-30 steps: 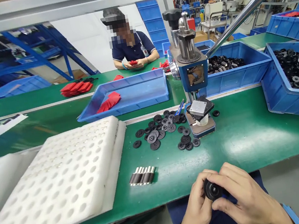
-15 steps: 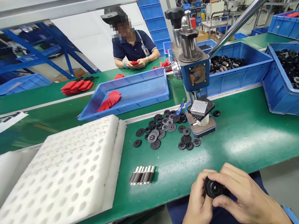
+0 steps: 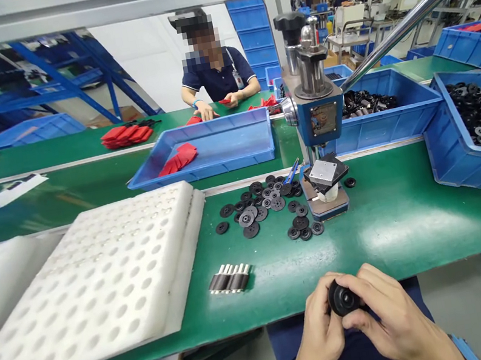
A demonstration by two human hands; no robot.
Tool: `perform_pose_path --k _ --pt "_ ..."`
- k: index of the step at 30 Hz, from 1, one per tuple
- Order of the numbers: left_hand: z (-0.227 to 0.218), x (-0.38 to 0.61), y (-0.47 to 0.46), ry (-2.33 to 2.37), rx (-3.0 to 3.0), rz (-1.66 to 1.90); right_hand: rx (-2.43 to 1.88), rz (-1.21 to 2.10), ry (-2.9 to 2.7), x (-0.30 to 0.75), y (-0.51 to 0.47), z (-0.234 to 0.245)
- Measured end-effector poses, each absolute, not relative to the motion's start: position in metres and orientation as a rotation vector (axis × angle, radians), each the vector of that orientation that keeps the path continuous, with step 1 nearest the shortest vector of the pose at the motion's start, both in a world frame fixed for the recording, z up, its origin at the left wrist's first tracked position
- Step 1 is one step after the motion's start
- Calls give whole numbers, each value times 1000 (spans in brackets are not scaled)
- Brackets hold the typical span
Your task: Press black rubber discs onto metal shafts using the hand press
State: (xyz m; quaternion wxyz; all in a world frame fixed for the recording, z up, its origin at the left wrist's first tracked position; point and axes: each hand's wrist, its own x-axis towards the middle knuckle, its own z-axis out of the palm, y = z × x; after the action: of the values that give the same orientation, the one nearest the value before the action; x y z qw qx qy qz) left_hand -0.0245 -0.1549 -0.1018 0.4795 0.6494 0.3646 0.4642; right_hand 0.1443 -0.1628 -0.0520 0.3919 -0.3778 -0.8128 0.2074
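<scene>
Between both hands, just off the table's near edge, is a round black plastic part (image 3: 344, 298) with a raised hub at its centre. My left hand (image 3: 320, 320) grips it from the left, fingers closed along its rim. From the other side my right hand (image 3: 384, 309) pinches it with thumb and fingers. Ahead on the green table lie several loose black discs (image 3: 247, 218), some stacked on others. A row of dark cylinders with white shafts (image 3: 230, 279) lies left of my hands. A small hand press (image 3: 320, 120) with a long metal lever stands beyond the discs.
White foam trays (image 3: 145, 269) with round holes fill the left. A shallow blue tray (image 3: 237, 162) holds red pieces. Blue bins (image 3: 470, 148) of black parts stand at the right. Across the table a co-worker (image 3: 218, 76) handles red pieces (image 3: 126, 134).
Both hands keep their grip on the black part, which is turned slightly. The view has shifted a little. Across the table, the co-worker's hands have moved apart, one reaching down to the table.
</scene>
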Motion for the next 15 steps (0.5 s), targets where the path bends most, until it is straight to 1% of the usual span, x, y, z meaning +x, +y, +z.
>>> perform_pose_path --k 5,10,15 --pt "-102 -24 -155 904 1592 1166 -945 467 -2048 141 -164 -52" --pt "-100 -23 -157 932 1614 1166 -969 485 -2038 140 -167 -54" --pt "-106 -24 -157 936 1594 1150 -957 447 -2036 139 -166 -55"
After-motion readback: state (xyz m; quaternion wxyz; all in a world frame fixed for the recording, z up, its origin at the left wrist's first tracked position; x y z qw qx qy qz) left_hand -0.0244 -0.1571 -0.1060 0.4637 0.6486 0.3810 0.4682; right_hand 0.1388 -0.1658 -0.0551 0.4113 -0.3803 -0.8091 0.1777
